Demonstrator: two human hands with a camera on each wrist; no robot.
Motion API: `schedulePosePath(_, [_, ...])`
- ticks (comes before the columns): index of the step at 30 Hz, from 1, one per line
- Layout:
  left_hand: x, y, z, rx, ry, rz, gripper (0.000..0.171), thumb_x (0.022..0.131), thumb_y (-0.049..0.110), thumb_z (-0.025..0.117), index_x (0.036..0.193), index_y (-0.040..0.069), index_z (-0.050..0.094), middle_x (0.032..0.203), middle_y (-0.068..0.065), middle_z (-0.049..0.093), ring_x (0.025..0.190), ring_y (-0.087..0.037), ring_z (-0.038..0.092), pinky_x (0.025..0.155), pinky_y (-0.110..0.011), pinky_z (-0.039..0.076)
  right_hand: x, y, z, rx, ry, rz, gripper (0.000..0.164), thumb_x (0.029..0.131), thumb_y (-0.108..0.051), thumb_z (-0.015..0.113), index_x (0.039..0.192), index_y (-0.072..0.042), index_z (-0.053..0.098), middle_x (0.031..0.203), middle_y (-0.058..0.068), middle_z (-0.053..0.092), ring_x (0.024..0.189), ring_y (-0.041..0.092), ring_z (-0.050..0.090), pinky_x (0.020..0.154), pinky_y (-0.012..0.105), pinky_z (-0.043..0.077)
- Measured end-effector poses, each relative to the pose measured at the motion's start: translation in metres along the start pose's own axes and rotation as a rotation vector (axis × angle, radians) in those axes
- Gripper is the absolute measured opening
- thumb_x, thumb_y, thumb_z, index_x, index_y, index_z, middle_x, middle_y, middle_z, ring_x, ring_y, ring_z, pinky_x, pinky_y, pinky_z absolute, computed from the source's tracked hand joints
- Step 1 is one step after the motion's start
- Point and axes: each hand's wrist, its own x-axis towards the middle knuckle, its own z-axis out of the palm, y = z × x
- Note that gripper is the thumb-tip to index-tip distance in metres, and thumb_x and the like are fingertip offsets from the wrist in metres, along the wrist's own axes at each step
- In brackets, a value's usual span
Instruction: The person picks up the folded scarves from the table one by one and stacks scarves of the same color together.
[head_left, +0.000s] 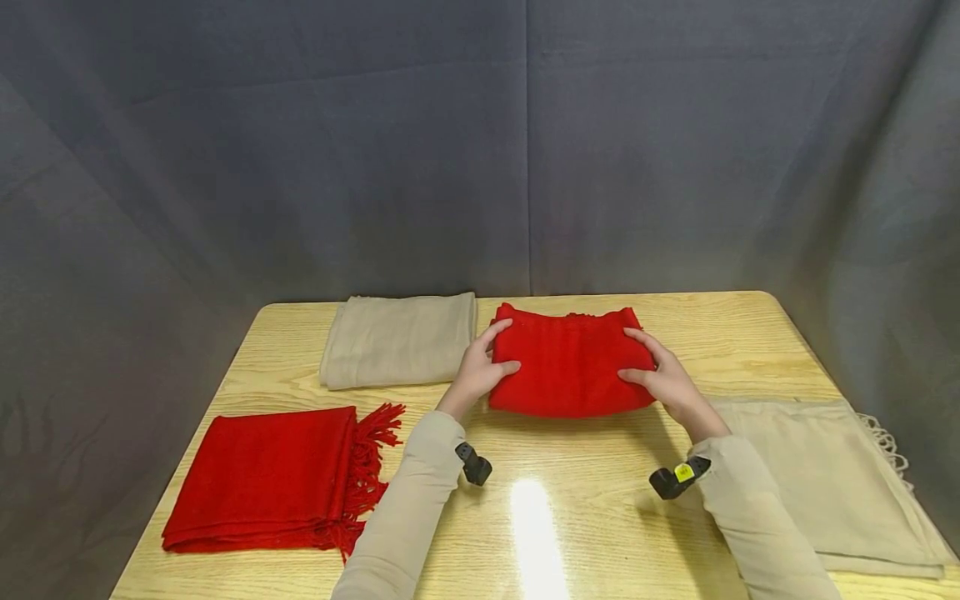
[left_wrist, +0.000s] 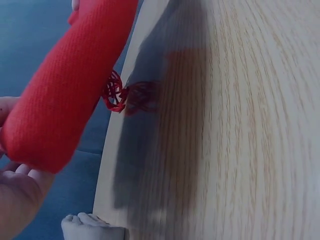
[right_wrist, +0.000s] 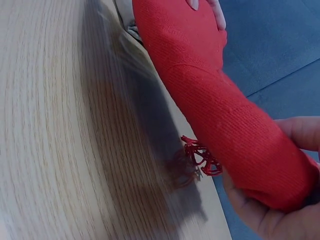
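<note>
A folded red scarf [head_left: 573, 367] is held up between both hands near the table's far edge. My left hand [head_left: 483, 367] grips its left end, thumb on the near face and fingers around the side. At the other end my right hand [head_left: 663, 379] grips it the same way. Both wrist views show the scarf [left_wrist: 65, 90] clear of the wood, with its shadow on the table below. Red fringe [right_wrist: 201, 156] hangs from its underside in the right wrist view.
A second folded red scarf [head_left: 262, 475] with fringe lies at the front left of the wooden table [head_left: 585, 517]. One folded beige cloth [head_left: 401, 342] lies at the back left, another beige scarf [head_left: 817, 475] at the right. Grey curtains [head_left: 450, 150] hang behind and at both sides.
</note>
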Motion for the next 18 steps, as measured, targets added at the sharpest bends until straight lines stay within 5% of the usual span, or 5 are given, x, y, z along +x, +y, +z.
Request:
schedulePosePath(11, [-0.023,0.032,-0.006,-0.027,-0.057,0.029,0.065,0.080,-0.009,0.059,0.139,0.007,0.036,0.124,-0.023,0.048,0.104,-0.037,0.053,0.079,-0.040,0.050,-0.005,-0.003,0.003,0.004,0.000,-0.001,0.068,0.084,0.004,0.053,0.143,-0.010,0.024,0.133,0.024,0.033,0.110,0.032,0.042,0.074,0.023,0.050])
schedulePosePath(18, [-0.027,0.036,-0.007,-0.027,-0.062,0.043,0.065,0.080,-0.009,0.059,0.139,0.006,0.036,0.123,-0.023,0.048,0.105,-0.037,0.053,0.079,-0.039,0.050,-0.009,-0.002,0.003,-0.005,0.001,0.007,0.068,0.085,0.004,0.053,0.144,-0.011,0.023,0.134,0.025,0.032,0.111,0.034,0.041,0.074,0.024,0.050])
